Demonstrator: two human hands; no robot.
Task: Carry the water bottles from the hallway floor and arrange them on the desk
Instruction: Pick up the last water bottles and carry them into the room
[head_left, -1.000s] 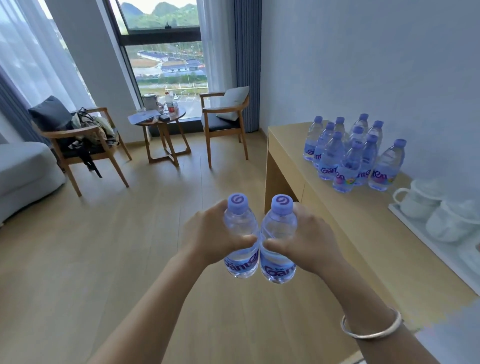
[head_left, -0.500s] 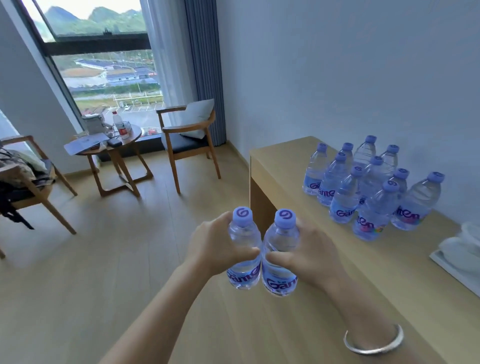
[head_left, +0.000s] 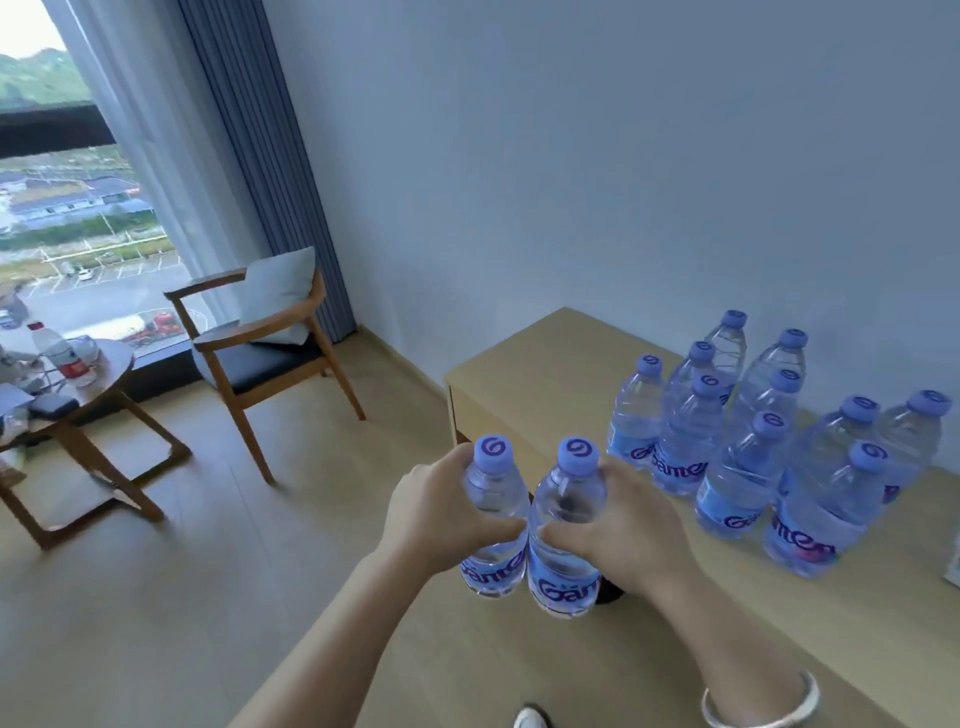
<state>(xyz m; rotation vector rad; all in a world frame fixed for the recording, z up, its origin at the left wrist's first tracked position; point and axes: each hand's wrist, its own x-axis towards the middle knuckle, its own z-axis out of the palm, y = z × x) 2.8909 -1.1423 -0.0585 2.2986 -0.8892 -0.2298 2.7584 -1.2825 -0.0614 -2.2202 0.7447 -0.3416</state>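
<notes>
Soft daylight from the window (head_left: 78, 234) at left; wide-angle bending, slight blur throughout.

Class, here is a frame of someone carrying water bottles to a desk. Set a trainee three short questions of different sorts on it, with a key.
1. True or false: each hand holds one bottle.
2. On which wrist is the bangle?
3. The cluster of bottles stands: A on the floor, B on the desk, C on the chair.

Key
1. True: left hand, right hand.
2. The right; bangle.
3. B: cluster of bottles, desk.
</notes>
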